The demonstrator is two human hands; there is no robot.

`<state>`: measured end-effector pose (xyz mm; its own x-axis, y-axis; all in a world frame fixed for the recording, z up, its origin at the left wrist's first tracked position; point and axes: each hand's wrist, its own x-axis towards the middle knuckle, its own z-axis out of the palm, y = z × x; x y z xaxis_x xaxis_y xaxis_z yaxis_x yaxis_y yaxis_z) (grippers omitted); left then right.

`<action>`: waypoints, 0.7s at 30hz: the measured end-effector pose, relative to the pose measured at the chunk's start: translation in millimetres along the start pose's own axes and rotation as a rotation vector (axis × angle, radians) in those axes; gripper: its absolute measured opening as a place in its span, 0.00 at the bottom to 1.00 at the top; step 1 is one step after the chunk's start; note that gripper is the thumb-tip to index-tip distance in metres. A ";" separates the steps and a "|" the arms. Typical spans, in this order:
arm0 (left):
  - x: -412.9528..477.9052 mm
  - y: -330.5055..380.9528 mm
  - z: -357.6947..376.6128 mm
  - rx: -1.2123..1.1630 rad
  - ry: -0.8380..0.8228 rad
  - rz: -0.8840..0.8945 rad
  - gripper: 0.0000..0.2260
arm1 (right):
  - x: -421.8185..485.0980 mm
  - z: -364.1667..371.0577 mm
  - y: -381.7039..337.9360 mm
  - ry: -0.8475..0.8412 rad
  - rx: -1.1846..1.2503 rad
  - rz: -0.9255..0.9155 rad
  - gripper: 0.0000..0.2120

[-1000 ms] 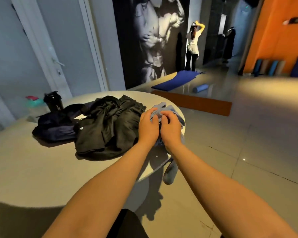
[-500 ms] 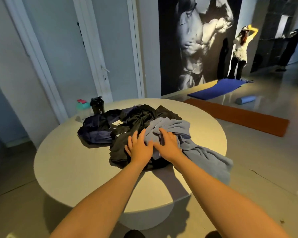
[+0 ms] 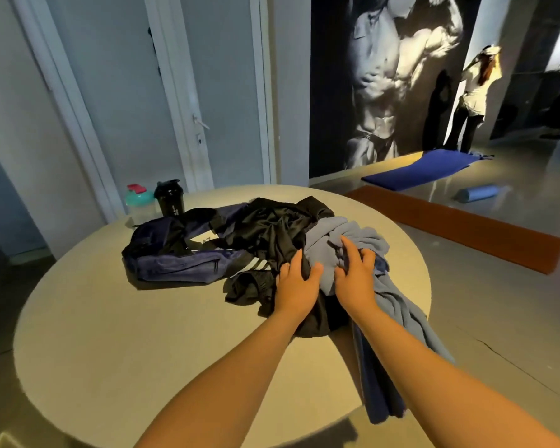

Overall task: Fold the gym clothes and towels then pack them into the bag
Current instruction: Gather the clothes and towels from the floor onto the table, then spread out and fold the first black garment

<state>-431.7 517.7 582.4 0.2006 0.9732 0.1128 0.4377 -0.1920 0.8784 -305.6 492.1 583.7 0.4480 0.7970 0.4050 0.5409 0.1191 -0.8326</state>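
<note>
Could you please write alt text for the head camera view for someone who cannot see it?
A person's right hand grips a crumpled blue-grey towel on a round table, while the left hand presses on black clothes beside it. A navy bag and a black shaker sit behind.

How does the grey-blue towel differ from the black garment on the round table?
The towel is pale grey-blue and matte; the black garment is black with a slight sheen. The towel hangs over the edge of the table toward the floor; the black garment lies on the table. The right hand grips the towel; the left hand rests on the black garment. Both are crumpled and unfolded.
</note>
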 end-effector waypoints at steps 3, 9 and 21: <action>22.8 21.9 24.4 0.118 0.005 0.098 0.29 | 27.1 -15.6 6.5 0.042 0.030 0.060 0.26; 84.3 49.9 46.2 -0.050 -0.194 0.074 0.34 | 97.1 -18.3 7.8 0.112 0.182 0.026 0.29; 91.1 -27.0 39.6 0.364 -0.041 -0.087 0.35 | 139.2 -11.9 92.4 -0.149 -0.442 0.597 0.23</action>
<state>-390.6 606.5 550.6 0.1801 0.9834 0.0197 0.7362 -0.1480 0.6603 -184.8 607.0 567.6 0.6707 0.7267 -0.1485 0.4856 -0.5816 -0.6526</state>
